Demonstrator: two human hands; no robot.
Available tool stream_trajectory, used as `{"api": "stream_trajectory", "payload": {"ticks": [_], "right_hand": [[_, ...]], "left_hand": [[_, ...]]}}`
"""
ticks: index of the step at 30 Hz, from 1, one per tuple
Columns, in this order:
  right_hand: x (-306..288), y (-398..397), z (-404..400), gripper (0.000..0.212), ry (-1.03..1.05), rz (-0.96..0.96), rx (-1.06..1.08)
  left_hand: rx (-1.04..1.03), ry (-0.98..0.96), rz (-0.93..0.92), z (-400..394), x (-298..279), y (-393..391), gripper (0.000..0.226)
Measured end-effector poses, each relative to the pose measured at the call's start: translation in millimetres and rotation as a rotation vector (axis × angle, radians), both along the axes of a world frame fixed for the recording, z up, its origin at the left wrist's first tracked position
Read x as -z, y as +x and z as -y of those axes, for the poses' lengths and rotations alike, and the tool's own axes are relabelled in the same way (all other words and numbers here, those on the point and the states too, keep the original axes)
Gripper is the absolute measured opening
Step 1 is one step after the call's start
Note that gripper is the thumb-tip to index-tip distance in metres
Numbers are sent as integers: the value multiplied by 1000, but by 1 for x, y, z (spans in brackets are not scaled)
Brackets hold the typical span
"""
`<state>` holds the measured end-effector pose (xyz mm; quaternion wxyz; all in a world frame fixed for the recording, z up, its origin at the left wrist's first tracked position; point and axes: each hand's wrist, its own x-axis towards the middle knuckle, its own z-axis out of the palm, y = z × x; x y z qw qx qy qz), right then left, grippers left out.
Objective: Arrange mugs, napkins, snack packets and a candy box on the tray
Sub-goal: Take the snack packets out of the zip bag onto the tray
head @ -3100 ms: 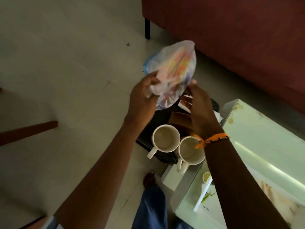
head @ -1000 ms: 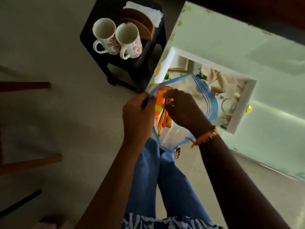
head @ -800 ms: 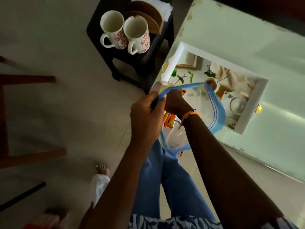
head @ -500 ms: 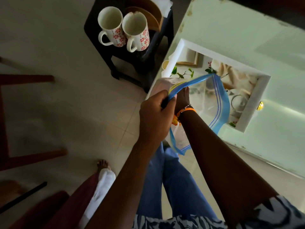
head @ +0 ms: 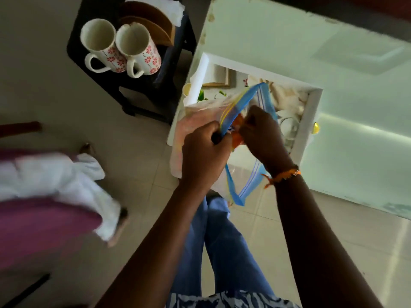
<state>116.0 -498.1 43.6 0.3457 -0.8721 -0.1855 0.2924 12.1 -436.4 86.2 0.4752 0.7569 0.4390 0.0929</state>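
- Over the near edge of the white tray [head: 311, 121], a clear zip bag [head: 246, 103] with a blue seal strip, held up between both hands, its mouth gaping toward the camera.
- Left hand [head: 203, 156] curled into a fist, thumb and fingers pressed together on the near lip of the bag, pinching the blue strip where it bends.
- Right hand [head: 262, 134] at the bag's mouth on the tray side, fingers bunched together around an orange snack packet [head: 236, 132]; only a sliver of the packet visible between the two hands, so cannot tell how much of it is gripped.
- Orange thread band [head: 282, 175] on the right wrist, hanging just beside the lower blue strip of the bag.
- Left of the tray, on a black stool [head: 142, 83], two floral mugs [head: 120, 47] standing upright and touching each other, handles toward the camera.
- Behind the mugs on that stool, a brown wooden holder [head: 151, 25] with white napkins [head: 160, 5] at its far side.
- Against half a second earlier: right hand then sunk into the bag to the wrist, now drawn back up to the mouth with the packet showing; left hand pinching the same lip as before; mugs and holder unmoved on the stool.
- Far left of the tray, a blurred second person in white and maroon cloth [head: 44, 190], more of it in view than before.
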Motion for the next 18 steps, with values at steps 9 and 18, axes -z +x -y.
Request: {"api": "stream_trajectory", "payload": {"ticks": [9, 18], "right_hand": [[-10, 18, 99, 31, 203, 34, 432], [30, 49, 170, 30, 388, -9, 1043]], "left_hand": [[129, 21, -48, 24, 15, 33, 33], [183, 69, -169, 46, 36, 52, 29]]}}
